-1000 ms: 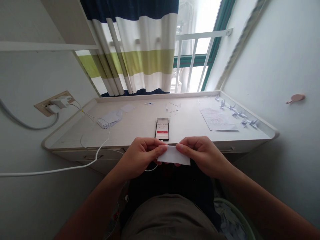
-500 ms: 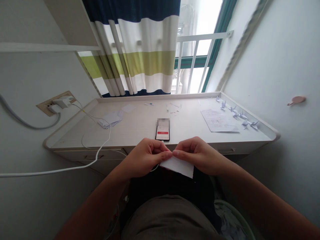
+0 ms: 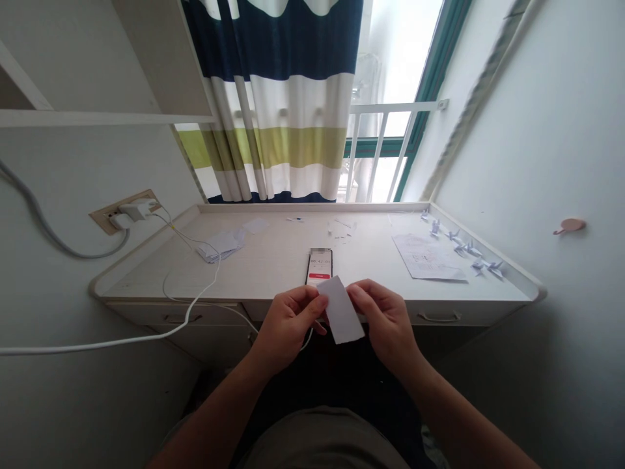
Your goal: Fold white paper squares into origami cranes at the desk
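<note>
I hold a small white folded paper (image 3: 340, 318) over my lap, just in front of the desk's front edge. My left hand (image 3: 288, 322) pinches its left side with thumb and fingers closed. My right hand (image 3: 383, 319) grips its right side, fingers curled. The paper stands nearly upright, long side pointing up toward the phone (image 3: 319, 266), which lies on the desk with a red button lit on its screen.
On the pale wooden desk (image 3: 273, 257) lie a stack of white paper slips (image 3: 219, 245) at left, a printed sheet (image 3: 430, 258) at right and several small folded paper cranes (image 3: 466, 251) along the right rim. A white charger cable (image 3: 195, 296) runs from the wall socket (image 3: 127, 210).
The paper has turned from lying flat and wide between my hands to standing upright. The camera tilted up a little, so the desk sits lower in view.
</note>
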The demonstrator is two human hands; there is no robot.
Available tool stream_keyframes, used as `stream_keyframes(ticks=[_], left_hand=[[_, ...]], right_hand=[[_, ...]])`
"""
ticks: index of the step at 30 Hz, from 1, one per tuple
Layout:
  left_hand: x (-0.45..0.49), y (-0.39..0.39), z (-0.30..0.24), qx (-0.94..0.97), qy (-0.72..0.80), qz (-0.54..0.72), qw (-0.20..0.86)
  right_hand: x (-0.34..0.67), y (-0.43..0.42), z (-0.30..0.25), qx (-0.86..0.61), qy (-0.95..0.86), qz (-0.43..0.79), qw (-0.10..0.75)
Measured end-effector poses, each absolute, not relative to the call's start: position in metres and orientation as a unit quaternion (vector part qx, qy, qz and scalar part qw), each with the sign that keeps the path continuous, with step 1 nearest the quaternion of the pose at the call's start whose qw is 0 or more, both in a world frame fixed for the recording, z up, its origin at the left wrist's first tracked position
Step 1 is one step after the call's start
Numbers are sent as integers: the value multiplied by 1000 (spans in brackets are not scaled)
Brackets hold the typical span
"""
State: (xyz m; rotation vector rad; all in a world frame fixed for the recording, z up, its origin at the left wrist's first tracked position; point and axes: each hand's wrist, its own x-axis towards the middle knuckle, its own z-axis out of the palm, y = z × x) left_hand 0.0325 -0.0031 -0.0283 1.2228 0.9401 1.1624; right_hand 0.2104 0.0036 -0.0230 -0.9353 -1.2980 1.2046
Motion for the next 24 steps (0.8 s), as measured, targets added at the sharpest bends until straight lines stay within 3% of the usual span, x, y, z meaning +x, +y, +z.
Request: stream_keyframes(ticks=[7,12,24], left_hand=[[25,-4,-30,584,436,450,516],[26,-2,-34,589,493,457,448],[23,-2,-31,573,531,459,423]], right_hand=[[213,5,-43,-268,-506,682,456],[202,-1,-48,-288,-527,640,480],[203,-4,-40,-384,-443,603,541]])
